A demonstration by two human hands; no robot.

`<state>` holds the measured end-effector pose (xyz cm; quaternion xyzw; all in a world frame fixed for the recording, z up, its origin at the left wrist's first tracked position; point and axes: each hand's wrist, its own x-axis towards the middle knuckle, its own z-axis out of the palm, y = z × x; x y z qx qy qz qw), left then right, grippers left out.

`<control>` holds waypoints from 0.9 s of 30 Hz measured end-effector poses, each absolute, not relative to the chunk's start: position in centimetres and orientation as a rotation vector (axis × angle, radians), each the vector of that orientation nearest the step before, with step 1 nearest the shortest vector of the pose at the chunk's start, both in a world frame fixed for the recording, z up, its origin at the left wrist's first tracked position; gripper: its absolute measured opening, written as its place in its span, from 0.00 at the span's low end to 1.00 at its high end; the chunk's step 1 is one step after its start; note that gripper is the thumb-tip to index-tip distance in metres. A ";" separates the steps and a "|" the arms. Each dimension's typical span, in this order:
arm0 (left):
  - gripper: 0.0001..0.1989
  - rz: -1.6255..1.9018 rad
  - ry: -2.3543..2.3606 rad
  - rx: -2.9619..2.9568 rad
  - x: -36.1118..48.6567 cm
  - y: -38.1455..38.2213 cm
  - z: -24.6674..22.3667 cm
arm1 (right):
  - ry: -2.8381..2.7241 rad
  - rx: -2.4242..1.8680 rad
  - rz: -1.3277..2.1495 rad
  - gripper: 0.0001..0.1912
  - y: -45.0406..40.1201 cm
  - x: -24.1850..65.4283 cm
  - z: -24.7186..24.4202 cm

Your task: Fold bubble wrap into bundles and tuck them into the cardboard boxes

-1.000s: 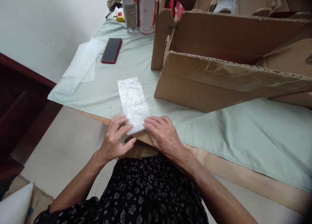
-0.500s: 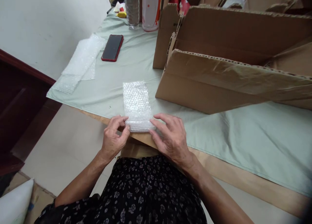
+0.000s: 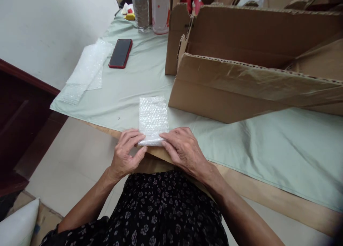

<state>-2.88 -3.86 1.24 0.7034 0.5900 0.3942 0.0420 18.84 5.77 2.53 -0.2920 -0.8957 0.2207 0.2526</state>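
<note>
A strip of clear bubble wrap (image 3: 153, 114) lies at the table's front edge, its near end folded over into a flat band. My left hand (image 3: 127, 151) grips the left end of that fold, fingers on top and thumb at the near side. At the right end, my right hand (image 3: 184, 146) pinches the fold between thumb and fingers. Whether anything is rolled inside the fold, I cannot tell.
Open cardboard boxes (image 3: 209, 89) stand on the right of the green tablecloth (image 3: 128, 92). More bubble wrap (image 3: 85, 69) lies at the left, beside a red-cased phone (image 3: 120, 53). Behind stand a clear plastic bottle (image 3: 141, 14) and a white-and-red container (image 3: 160, 12).
The near end of the bubble wrap has been turned over away from me, and its flat part looks shorter. My fingers have moved inward over the fold. The view has shifted slightly.
</note>
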 end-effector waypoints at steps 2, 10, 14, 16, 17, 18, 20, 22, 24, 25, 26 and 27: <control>0.10 1.224 1.806 2.122 -2.7 -3.7 1.2 | -2.406 -0.815 0.605 0.12 5.6 19.1 2.9; 0.08 1.160 1.970 1.973 -2.6 -2.1 1.8 | -2.437 -0.793 0.256 0.13 5.3 18.6 3.1; 0.11 1.186 2.000 2.040 -2.8 -1.4 1.7 | -2.529 -0.819 0.264 0.14 6.0 18.0 2.1; 0.14 1.222 1.974 2.074 -2.8 -1.4 1.6 | -2.514 -0.837 0.334 0.11 6.2 18.1 2.0; 0.15 1.226 1.939 2.109 -2.7 -1.6 1.6 | -2.498 -0.835 0.388 0.10 6.2 18.2 2.0; 0.16 1.217 1.894 2.153 -2.7 -1.8 1.6 | -2.479 -0.827 0.450 0.09 6.2 18.4 2.1; 0.17 1.183 1.795 2.222 -2.6 -2.3 1.6 | -2.440 -0.801 0.568 0.08 6.1 18.9 2.4; 0.17 1.163 1.726 2.225 -2.5 -2.6 1.6 | -2.414 -0.787 0.649 0.08 5.9 19.2 2.8; 0.15 1.161 1.706 2.182 -2.5 -2.6 1.6 | -2.392 -0.806 0.660 0.08 5.8 19.3 3.0; 0.14 1.161 1.710 2.161 -2.5 -2.5 1.6 | -2.381 -0.826 0.631 0.09 5.7 19.3 3.1; 0.13 1.158 1.716 2.148 -2.6 -2.2 1.6 | -2.374 -0.846 0.581 0.11 5.6 19.2 3.1; 0.13 1.151 1.724 2.142 -2.6 -1.9 1.6 | -2.373 -0.862 0.517 0.13 5.6 19.2 3.1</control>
